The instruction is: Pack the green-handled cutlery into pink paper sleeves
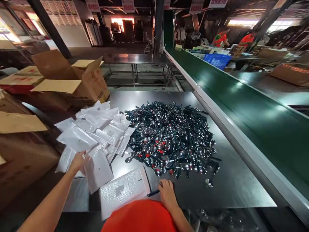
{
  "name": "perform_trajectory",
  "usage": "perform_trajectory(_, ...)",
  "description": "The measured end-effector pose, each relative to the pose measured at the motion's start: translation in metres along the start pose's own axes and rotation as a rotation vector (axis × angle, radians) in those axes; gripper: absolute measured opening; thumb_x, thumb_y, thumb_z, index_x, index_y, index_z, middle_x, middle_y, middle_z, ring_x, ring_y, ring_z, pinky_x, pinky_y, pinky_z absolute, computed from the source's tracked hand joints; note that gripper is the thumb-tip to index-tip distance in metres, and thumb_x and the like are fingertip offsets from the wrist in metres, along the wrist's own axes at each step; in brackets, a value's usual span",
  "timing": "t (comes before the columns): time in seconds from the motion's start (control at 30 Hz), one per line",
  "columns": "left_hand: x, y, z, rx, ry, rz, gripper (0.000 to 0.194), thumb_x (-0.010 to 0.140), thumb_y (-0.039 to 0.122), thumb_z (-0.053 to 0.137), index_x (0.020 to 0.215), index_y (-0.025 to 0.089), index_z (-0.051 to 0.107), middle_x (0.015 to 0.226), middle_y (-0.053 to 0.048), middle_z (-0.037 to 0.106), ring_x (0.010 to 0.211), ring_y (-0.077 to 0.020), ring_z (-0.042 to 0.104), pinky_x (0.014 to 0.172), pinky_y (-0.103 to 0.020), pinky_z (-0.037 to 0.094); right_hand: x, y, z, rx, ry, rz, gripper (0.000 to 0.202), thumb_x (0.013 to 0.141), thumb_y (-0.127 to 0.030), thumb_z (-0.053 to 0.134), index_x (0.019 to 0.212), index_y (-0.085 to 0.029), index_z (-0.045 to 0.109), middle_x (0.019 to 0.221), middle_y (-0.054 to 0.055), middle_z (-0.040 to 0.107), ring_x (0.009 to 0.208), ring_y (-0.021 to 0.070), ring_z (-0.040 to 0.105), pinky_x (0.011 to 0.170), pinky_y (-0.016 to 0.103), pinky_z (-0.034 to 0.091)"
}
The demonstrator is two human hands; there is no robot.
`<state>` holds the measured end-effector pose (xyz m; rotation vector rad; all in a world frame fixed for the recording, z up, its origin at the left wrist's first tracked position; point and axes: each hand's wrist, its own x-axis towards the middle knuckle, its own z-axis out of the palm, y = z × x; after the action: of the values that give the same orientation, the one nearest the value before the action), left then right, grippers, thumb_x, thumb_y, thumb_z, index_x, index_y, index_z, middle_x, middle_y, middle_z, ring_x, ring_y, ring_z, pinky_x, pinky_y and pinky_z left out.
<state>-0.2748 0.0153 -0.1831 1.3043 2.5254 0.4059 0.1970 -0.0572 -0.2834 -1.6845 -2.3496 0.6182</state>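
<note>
- The left hand (pixel 78 160) is resting with spread fingers on a white padded pouch (pixel 98 169) at the near edge of a loose heap of pouches (pixel 96 130); it is pressing on it rather than gripping it.
- The right hand (pixel 166 193) is lying on the steel table (pixel 231 183), its fingers curled around the end of a dark-handled spoon (pixel 154 193); how firmly they are closing cannot be told.
- A bubble-lined pouch (pixel 122 190) is lying flat between the two hands, touching the spoon's handle.
- The pouches are looking light, limp and slick, likely best pinched at an open edge; the spoon is looking stiff, thin and smooth, easiest to take by its handle.
- Beyond the right hand, a big pile of spoons (pixel 169 138) is covering the table's middle.
- Open cardboard boxes (pixel 72 80) are standing to the left, and a green conveyor belt (pixel 241 106) is running along the right.
</note>
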Motion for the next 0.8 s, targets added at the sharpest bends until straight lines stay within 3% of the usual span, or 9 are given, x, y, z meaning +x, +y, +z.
perform_trajectory(0.1, 0.002, 0.003, -0.003, 0.029, 0.034, 0.019, 0.046, 0.084, 0.029, 0.046, 0.12, -0.001, 0.05, 0.121, -0.019, 0.06, 0.123, -0.0356, 0.05, 0.093, -0.037, 0.048, 0.008, 0.005, 0.003, 0.005, -0.008, -0.062, 0.027, 0.077, -0.001, 0.054, 0.08, -0.02, 0.073, 0.098, 0.009, 0.071, 0.098, 0.0268, 0.062, 0.096, 0.041, 0.042)
perform_trajectory(0.2, 0.004, 0.006, 0.0, 0.039, 0.021, 0.076, 0.046, 0.078, 0.024, 0.052, 0.119, 0.002, 0.051, 0.117, -0.015, 0.063, 0.117, -0.0315, 0.056, 0.091, -0.034, 0.049, 0.007, 0.019, -0.007, -0.001, -0.017, -0.08, 0.031, 0.072, 0.003, 0.053, 0.082, -0.02, 0.071, 0.091, 0.005, 0.07, 0.088, 0.0227, 0.063, 0.085, 0.032, 0.046)
perform_trajectory(0.3, 0.009, 0.005, 0.001, 0.069, 0.052, 0.124, 0.045, 0.079, 0.023, 0.047, 0.118, 0.001, 0.053, 0.116, -0.019, 0.063, 0.114, -0.032, 0.058, 0.094, -0.039, 0.048, 0.0, 0.04, -0.031, -0.036, -0.016, -0.029, 0.038, 0.071, 0.006, 0.05, 0.092, -0.018, 0.071, 0.094, 0.006, 0.069, 0.086, 0.0207, 0.062, 0.081, 0.029, 0.045)
perform_trajectory(0.43, 0.001, 0.015, 0.009, 0.112, 0.125, 0.206, 0.043, 0.081, 0.028, 0.042, 0.115, 0.006, 0.058, 0.123, -0.022, 0.059, 0.129, -0.0376, 0.044, 0.105, -0.051, 0.039, 0.003, 0.069, -0.07, -0.117, 0.061, 0.19, 0.033, 0.082, -0.002, 0.043, 0.1, -0.012, 0.068, 0.097, 0.013, 0.064, 0.09, 0.0253, 0.059, 0.082, 0.036, 0.043)
perform_trajectory(0.53, -0.043, 0.036, 0.041, 0.112, 0.03, 0.393, 0.039, 0.084, 0.028, 0.041, 0.114, 0.013, 0.06, 0.125, -0.018, 0.059, 0.123, -0.0321, 0.051, 0.105, -0.045, 0.041, 0.022, 0.083, -0.091, -0.154, 0.101, 0.362, 0.03, 0.088, -0.01, 0.043, 0.105, -0.011, 0.067, 0.099, 0.014, 0.061, 0.092, 0.0274, 0.059, 0.082, 0.038, 0.043)
perform_trajectory(0.67, -0.131, 0.066, 0.099, 0.253, -0.489, 0.604, 0.037, 0.083, 0.017, 0.045, 0.115, 0.022, 0.063, 0.123, -0.012, 0.063, 0.11, -0.0264, 0.06, 0.096, -0.04, 0.048, 0.059, 0.092, -0.101, -0.115, 0.092, 0.563, 0.03, 0.092, -0.013, 0.049, 0.119, -0.018, 0.061, 0.11, 0.008, 0.061, 0.089, 0.0204, 0.062, 0.079, 0.035, 0.048)
perform_trajectory(0.73, -0.163, 0.072, 0.12, 0.33, -0.543, 0.648, 0.035, 0.087, 0.016, 0.041, 0.111, 0.021, 0.065, 0.126, -0.015, 0.06, 0.11, -0.0296, 0.059, 0.089, -0.044, 0.05, 0.075, 0.094, -0.101, -0.072, 0.092, 0.699, 0.026, 0.094, -0.021, 0.055, 0.119, -0.018, 0.059, 0.113, 0.006, 0.062, 0.089, 0.0182, 0.062, 0.08, 0.036, 0.051)
perform_trajectory(0.8, -0.178, 0.072, 0.132, 0.379, -0.526, 0.654, 0.037, 0.089, 0.015, 0.037, 0.112, 0.021, 0.065, 0.132, -0.017, 0.056, 0.114, -0.0331, 0.056, 0.082, -0.046, 0.052, 0.088, 0.098, -0.1, -0.019, 0.107, 0.849, 0.027, 0.094, -0.031, 0.058, 0.117, -0.017, 0.059, 0.113, 0.007, 0.063, 0.092, 0.0184, 0.063, 0.08, 0.038, 0.054)
